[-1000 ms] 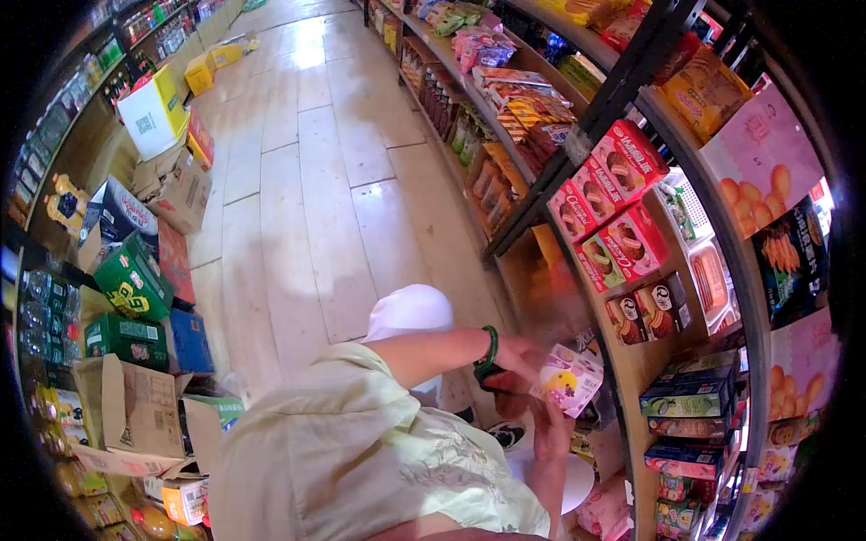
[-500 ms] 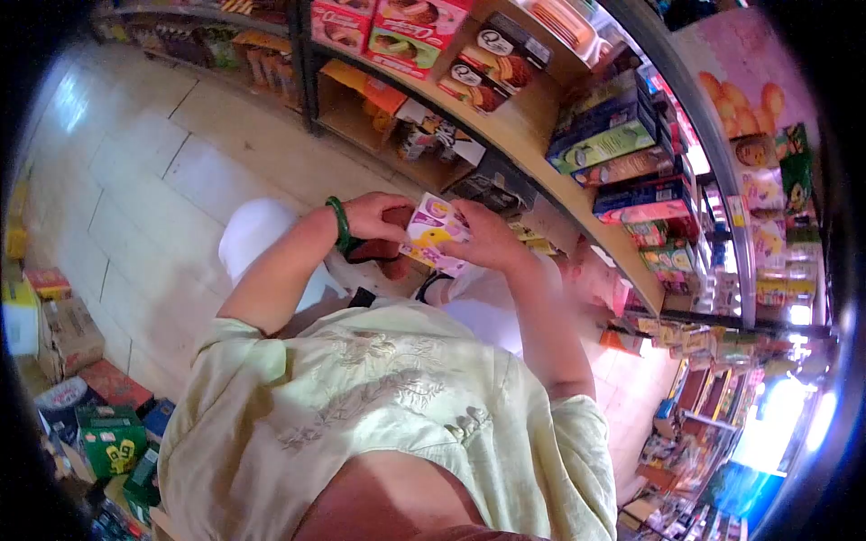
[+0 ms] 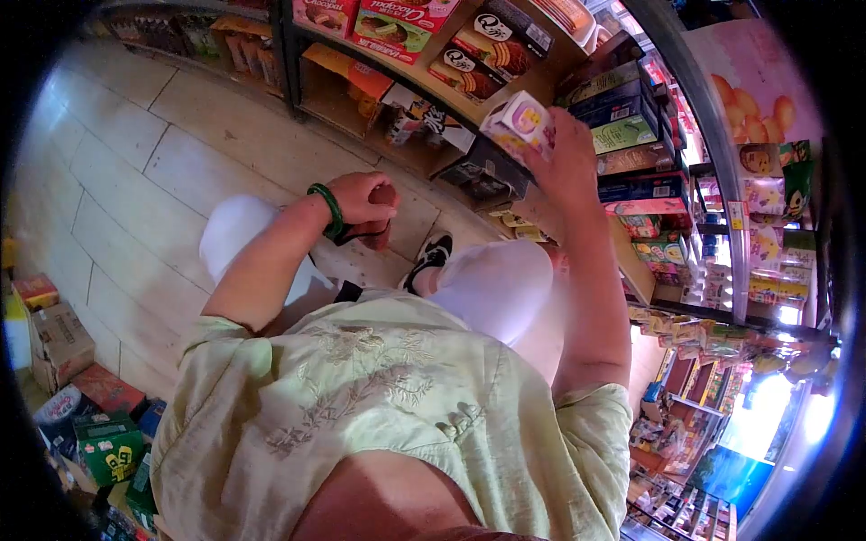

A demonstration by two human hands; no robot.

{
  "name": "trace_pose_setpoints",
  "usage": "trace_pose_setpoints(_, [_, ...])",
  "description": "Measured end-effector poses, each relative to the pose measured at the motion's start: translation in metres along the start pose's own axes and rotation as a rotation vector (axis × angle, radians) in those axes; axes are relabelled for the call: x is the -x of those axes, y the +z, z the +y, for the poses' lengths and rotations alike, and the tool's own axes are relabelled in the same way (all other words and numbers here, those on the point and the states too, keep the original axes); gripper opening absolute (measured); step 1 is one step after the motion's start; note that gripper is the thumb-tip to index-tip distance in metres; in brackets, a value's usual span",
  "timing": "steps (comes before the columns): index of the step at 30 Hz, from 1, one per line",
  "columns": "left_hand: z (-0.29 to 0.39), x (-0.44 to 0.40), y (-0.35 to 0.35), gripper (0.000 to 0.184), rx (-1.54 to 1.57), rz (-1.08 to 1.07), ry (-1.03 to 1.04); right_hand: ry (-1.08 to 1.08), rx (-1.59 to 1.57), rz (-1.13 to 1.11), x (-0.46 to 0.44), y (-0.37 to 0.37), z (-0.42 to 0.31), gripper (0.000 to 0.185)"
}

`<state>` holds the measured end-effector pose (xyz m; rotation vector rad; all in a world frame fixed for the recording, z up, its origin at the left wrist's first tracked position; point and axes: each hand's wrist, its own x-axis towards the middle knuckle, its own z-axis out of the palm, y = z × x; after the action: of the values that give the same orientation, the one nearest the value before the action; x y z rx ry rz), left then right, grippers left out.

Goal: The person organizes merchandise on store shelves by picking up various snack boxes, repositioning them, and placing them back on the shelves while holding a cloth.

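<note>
My right hand [image 3: 570, 158] grips a small white box [image 3: 519, 124] with purple and yellow print. It holds the box up at the front edge of the shelf [image 3: 541, 88], beside the upright cartons. Lower and to the left, my left hand [image 3: 363, 200], with a green bangle [image 3: 327, 212] at the wrist, is apart from the box. Its fingers curl around a reddish-brown cloth [image 3: 370, 236], which is partly hidden by the hand.
Red and green snack boxes [image 3: 397, 25] and dark biscuit boxes [image 3: 492, 50] stand on the shelf. Blue and green cartons [image 3: 622, 126] line its right part. A cardboard box [image 3: 59, 338] and green packages [image 3: 108, 442] lie at lower left. A black shoe [image 3: 431, 257] rests on the tiled floor.
The white box was between both hands over my lap. My left hand has let go of it, and my right hand has carried it up and right to the shelf edge.
</note>
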<state>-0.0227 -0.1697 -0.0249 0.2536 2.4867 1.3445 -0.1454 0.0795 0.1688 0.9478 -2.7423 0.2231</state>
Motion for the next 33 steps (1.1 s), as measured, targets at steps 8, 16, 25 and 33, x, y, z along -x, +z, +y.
trace_pose_setpoints(8, [0.01, 0.003, -0.006, 0.06, -0.092, -0.007, -0.064, -0.018, -0.037, -0.075, -0.04, 0.029, 0.04, 0.047])
trace_pose_setpoints(16, [0.017, 0.003, -0.012, 0.056, -0.226, -0.034, -0.087, 0.022, 0.122, -0.267, -0.057, 0.047, 0.057, 0.066])
trace_pose_setpoints(25, [0.011, -0.004, -0.008, 0.053, -0.267, -0.049, -0.117, -0.121, 0.305, 0.185, -0.038, 0.042, 0.033, 0.057])
trace_pose_setpoints(33, [0.005, -0.006, -0.008, 0.058, -0.219, -0.059, -0.152, -0.239, -0.055, 0.311, 0.034, -0.032, -0.011, 0.039])
